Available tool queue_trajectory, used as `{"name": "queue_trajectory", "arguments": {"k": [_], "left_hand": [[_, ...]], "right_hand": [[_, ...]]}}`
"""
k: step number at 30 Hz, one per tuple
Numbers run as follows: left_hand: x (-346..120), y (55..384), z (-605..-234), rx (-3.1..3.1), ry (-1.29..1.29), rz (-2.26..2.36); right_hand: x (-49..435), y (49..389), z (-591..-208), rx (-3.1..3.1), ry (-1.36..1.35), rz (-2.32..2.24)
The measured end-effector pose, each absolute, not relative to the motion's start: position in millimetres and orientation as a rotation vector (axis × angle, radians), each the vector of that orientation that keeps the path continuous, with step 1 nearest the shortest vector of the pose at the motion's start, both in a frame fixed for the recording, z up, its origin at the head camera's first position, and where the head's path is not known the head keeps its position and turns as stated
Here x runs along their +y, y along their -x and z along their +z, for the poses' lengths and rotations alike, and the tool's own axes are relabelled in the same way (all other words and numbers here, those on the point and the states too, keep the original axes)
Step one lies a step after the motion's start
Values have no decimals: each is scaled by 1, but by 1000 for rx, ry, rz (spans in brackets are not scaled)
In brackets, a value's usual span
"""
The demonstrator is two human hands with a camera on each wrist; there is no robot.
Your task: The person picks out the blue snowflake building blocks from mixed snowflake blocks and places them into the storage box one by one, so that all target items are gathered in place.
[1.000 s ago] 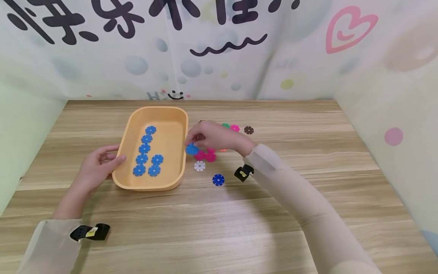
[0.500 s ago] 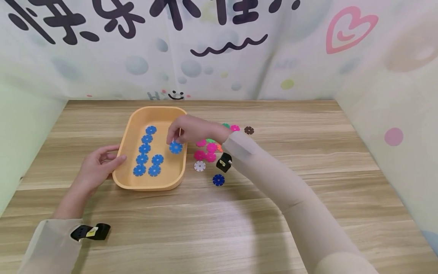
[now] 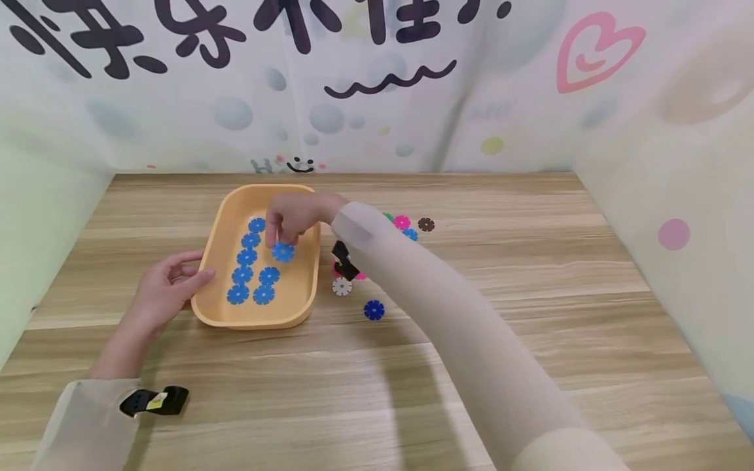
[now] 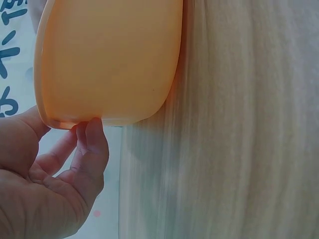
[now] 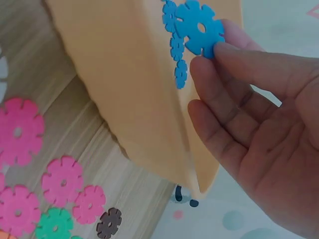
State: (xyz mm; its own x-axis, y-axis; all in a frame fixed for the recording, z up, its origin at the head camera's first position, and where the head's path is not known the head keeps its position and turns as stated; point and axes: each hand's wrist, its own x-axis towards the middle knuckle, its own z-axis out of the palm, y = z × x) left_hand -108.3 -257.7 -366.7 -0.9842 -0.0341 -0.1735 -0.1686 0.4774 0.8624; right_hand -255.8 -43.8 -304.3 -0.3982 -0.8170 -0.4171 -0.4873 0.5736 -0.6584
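My left hand (image 3: 161, 288) holds the left side of a light-orange plastic tray (image 3: 294, 297), its thumb over the rim and its fingers outside. In the left wrist view those fingers (image 4: 94, 137) press against the tray wall. Over the tray's right half, my right hand (image 3: 297, 212) pinches a light-blue notched snowflake disc (image 3: 283, 252). The right wrist view shows this snowflake disc (image 5: 189, 37) between thumb and index finger, the other fingers loosely bent. Inside the tray, several blue discs (image 3: 247, 257) form a column at the left, with two more (image 3: 264, 294) beside its lower end.
Right of the tray lie loose discs: a white one (image 3: 341, 286), a dark-blue one (image 3: 374, 310), a brown one (image 3: 427, 224), a pink one (image 3: 402, 222) and a light-blue one (image 3: 410, 234). My right forearm covers part of this pile. A printed cloth (image 3: 377, 131) stands behind the table.
My right hand has carried the blue snowflake disc leftward, from beside the tray's right rim to above its interior. My left hand keeps its hold on the tray.
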Motion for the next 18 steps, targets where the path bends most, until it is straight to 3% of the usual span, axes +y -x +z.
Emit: {"name": "queue_trajectory", "arguments": {"k": [8,18], "left_hand": [[-259,107,-366,2592,180,1535],[-259,109,-366,2583,175,1532]], "right_hand": [[-65,259,-300,2105,780,-442],[-83,257,-306,2128,676,-376]]}}
